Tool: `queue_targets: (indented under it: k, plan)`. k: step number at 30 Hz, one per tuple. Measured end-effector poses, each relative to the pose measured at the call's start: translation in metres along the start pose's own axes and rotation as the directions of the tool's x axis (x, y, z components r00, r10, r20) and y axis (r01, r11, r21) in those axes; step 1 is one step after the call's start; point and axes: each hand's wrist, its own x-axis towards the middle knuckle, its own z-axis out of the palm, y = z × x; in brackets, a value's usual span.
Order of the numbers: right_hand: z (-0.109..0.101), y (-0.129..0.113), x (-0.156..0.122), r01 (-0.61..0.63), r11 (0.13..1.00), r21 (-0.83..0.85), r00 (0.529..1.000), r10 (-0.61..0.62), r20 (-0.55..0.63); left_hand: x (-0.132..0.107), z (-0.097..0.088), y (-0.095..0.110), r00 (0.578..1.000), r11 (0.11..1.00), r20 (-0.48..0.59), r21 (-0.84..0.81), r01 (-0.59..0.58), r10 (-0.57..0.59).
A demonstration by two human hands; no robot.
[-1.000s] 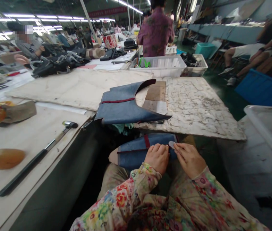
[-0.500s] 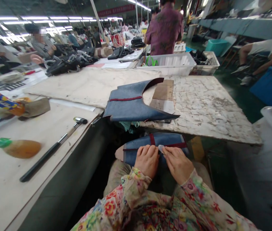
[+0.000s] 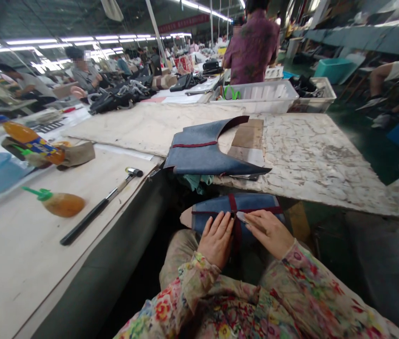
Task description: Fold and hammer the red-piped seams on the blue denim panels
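Note:
Across my lap lies a blue leather piece [image 3: 206,205] with dark red strips crossing on it and a pale pointed left end. My left hand [image 3: 217,240] rests flat on it, fingers stretched out, left of the crossing. A small pale, smooth-edged tool [image 3: 241,216] is pinched in my right hand [image 3: 273,234], its tip touching the leather near the crossing; its exact kind is too small to tell. On the table beyond, a second blue leather piece [image 3: 199,157] with a curved cut-out carries one dark red strip.
On the left table [image 3: 16,254] lie a black-handled hammer [image 3: 102,207], an orange squeeze bottle [image 3: 63,204] with a green nozzle and an orange drink bottle [image 3: 32,141]. A white plastic bin [image 3: 256,96] stands at the far table edge, near a person in a purple shirt [image 3: 252,47].
The fingers of my left hand have straightened from a bent grip to lie flat. My right hand has tilted slightly, still holding the pale tool. The whole view has swung a little left.

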Motion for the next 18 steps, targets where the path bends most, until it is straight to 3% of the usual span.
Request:
queue_targets:
  k: [4,8,13,18]
  plan:
    - [-0.006,0.001,0.005,-0.053,0.994,0.091,0.994,0.043,0.104,-0.004,0.0,0.0,1.0,1.0,-0.025,-0.012,0.016,-0.016]
    - [-0.015,0.002,0.017,-0.047,0.986,0.161,0.977,0.012,0.214,0.003,-0.006,0.0,0.994,0.991,-0.037,-0.096,0.098,-0.102]
    - [-0.026,0.004,0.038,0.048,0.992,0.119,0.927,-0.088,0.365,0.028,-0.017,0.0,0.98,0.969,0.023,-0.145,0.199,-0.198]
    - [-0.03,0.005,0.046,0.167,0.985,0.04,0.88,-0.167,0.445,0.036,-0.017,-0.001,0.991,0.98,0.048,-0.153,0.131,-0.125]
